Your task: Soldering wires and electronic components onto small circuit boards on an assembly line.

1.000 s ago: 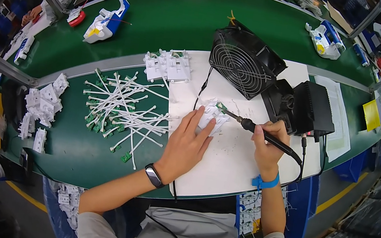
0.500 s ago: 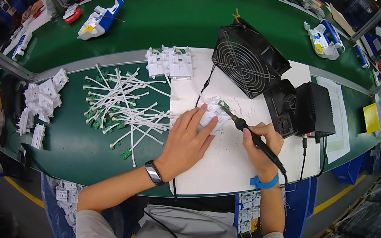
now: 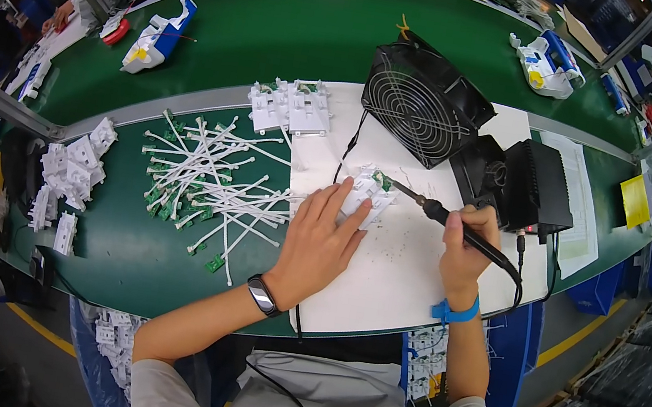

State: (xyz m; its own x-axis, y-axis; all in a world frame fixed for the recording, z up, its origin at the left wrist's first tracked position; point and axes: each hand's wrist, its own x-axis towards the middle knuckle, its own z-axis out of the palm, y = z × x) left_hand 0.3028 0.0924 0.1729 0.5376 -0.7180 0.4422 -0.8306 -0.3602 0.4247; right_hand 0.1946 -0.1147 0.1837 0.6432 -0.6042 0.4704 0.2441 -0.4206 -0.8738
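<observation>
Soldering, apparently: R hand (image 3: 472,244) grips black pen-shaped soldering iron (image 3: 436,211) by small green PCB (image 3: 382,181) (contact unclear) on white plastic housing (image 3: 371,197) atop white sheet (image 3: 381,287), L hand (image 3: 319,240) spread, unclenched, steadying housing; next move prob. needs precise iron control.

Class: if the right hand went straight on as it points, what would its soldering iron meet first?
Probably the green board on the white plastic part; the iron tip looks close, though depth is unclear.
</observation>
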